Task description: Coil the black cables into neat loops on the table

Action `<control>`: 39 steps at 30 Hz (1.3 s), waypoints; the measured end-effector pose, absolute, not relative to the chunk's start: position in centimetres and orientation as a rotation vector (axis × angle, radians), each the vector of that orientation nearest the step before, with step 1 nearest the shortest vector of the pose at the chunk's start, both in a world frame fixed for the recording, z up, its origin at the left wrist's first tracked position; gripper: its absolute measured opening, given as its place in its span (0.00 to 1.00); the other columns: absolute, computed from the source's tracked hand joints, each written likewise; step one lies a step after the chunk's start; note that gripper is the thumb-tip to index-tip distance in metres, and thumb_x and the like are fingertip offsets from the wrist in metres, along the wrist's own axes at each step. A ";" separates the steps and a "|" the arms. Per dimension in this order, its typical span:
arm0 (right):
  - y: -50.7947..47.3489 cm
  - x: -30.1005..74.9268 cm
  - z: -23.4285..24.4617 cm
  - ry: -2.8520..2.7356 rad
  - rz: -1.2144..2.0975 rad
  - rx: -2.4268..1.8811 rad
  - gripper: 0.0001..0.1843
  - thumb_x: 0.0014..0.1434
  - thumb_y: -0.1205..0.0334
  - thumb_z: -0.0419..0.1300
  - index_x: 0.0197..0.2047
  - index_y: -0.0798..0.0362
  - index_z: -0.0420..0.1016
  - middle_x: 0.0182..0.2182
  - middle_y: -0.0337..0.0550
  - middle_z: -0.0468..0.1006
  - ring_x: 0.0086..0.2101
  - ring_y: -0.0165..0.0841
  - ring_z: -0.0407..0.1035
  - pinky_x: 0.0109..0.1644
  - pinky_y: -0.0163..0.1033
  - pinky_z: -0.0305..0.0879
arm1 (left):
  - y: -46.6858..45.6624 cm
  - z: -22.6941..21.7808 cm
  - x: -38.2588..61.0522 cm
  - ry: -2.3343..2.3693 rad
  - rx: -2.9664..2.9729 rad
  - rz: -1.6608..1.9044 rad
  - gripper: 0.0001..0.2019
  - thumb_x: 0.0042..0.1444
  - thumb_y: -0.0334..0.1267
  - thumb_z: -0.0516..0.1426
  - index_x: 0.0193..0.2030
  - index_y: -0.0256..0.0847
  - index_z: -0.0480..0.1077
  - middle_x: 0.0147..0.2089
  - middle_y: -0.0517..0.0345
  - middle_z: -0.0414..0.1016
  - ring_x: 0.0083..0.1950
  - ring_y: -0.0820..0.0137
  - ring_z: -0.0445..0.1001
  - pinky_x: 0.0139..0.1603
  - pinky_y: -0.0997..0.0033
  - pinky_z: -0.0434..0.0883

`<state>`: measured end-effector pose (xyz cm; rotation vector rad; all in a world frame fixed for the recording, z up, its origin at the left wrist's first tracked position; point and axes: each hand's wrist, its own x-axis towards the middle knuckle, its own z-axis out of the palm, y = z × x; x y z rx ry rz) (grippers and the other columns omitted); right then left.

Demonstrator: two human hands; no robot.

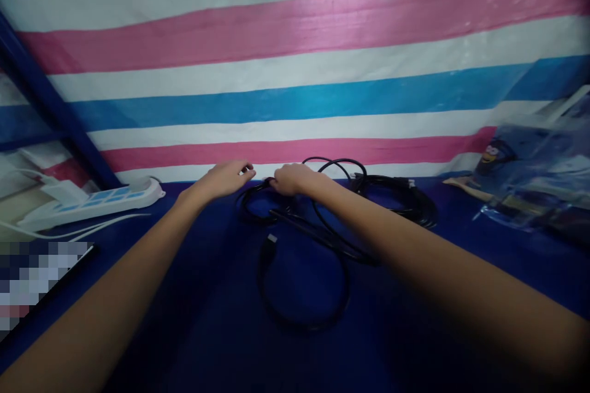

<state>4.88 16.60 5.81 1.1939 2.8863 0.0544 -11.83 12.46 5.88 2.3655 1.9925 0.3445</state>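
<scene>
Cable (pixel 257 219) looks pinched in our right grip (pixel 292 179), likely to steady it. Our left grip (pixel 227 177) hangs open nearby

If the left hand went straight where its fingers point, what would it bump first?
The left hand would probably meet the right hand, across a small gap. Depth is unclear, so it might brush the looped black cable, slightly lower in view, first.

Makeshift work nook, striped plastic sheeting (pixel 295 61) behind, blue post (pixel 50 98), blue tabletop (pixel 198 295), white power strip (pixel 106 199)
</scene>
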 end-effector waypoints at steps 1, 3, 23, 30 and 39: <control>16.1 5.2 6.7 2.911 0.106 1.212 0.21 0.64 0.55 0.45 0.50 0.61 0.70 0.46 0.59 0.73 0.44 0.41 0.69 0.46 0.46 0.63 | 11.4 6.4 -11.1 2.028 2.347 0.386 0.25 0.59 0.52 0.40 0.49 0.37 0.67 0.48 0.44 0.73 0.45 0.60 0.71 0.41 0.66 0.64; 15.1 6.3 8.5 2.973 0.206 1.251 0.23 0.65 0.57 0.41 0.54 0.61 0.67 0.51 0.62 0.70 0.49 0.45 0.65 0.48 0.47 0.59 | 8.8 7.1 -9.4 2.030 2.277 0.429 0.28 0.59 0.56 0.37 0.44 0.38 0.69 0.39 0.48 0.76 0.35 0.63 0.73 0.34 0.68 0.64; 2.8 25.9 10.7 3.009 0.147 1.539 0.30 0.62 0.41 0.40 0.28 0.53 0.72 0.21 0.43 0.72 0.21 0.30 0.63 0.25 0.36 0.47 | 8.2 2.1 -9.3 2.243 2.048 0.488 0.29 0.53 0.48 0.54 0.58 0.33 0.59 0.55 0.37 0.67 0.53 0.55 0.68 0.47 0.62 0.65; 5.3 25.8 10.2 2.720 0.775 1.771 0.21 0.60 0.48 0.49 0.35 0.56 0.73 0.30 0.50 0.75 0.31 0.40 0.69 0.29 0.39 0.53 | 13.7 0.2 -7.0 2.229 2.049 0.425 0.14 0.60 0.42 0.53 0.48 0.36 0.67 0.47 0.50 0.70 0.46 0.65 0.70 0.48 0.57 0.68; 11.3 13.7 6.6 3.163 -0.413 1.645 0.27 0.52 0.53 0.61 0.51 0.61 0.64 0.43 0.58 0.73 0.41 0.43 0.68 0.41 0.42 0.64 | 13.1 6.6 -6.1 1.693 2.120 0.595 0.14 0.56 0.42 0.52 0.47 0.41 0.70 0.30 0.58 0.72 0.20 0.76 0.64 0.22 0.75 0.61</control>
